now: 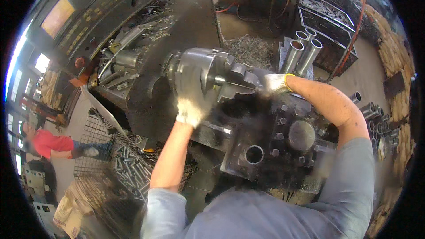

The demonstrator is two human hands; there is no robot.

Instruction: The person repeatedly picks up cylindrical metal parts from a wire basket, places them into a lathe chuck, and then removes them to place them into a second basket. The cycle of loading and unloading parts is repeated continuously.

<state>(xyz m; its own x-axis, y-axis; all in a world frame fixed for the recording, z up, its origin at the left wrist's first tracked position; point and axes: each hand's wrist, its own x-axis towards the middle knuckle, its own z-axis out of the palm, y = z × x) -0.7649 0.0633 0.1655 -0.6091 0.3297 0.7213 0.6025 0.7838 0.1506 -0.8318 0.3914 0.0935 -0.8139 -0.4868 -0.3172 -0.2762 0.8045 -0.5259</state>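
Observation:
A lathe chuck [198, 64] of shiny steel, with stepped jaws [239, 70] on its right side, sits in the middle. My left hand [191, 95], in a whitish glove, lies against the near side of the chuck; motion smears its fingers. Between the jaws a short bright metal piece [220, 80] shows. Just right of the jaws is my gloved right hand [276, 83], with a yellow cuff. Its fingers are dark and mostly hidden, so I cannot see what they hold. Below it stands the dark tool block [278, 136] with several bolts.
Several steel tubes [294, 55] stand upright at the back right; more tubes [375, 115] are at the far right. Metal shavings [250, 51] lie behind the chuck. A wire basket [95, 155] and many short metal pieces [132, 170] are at left. A person in red [53, 144] is farther left.

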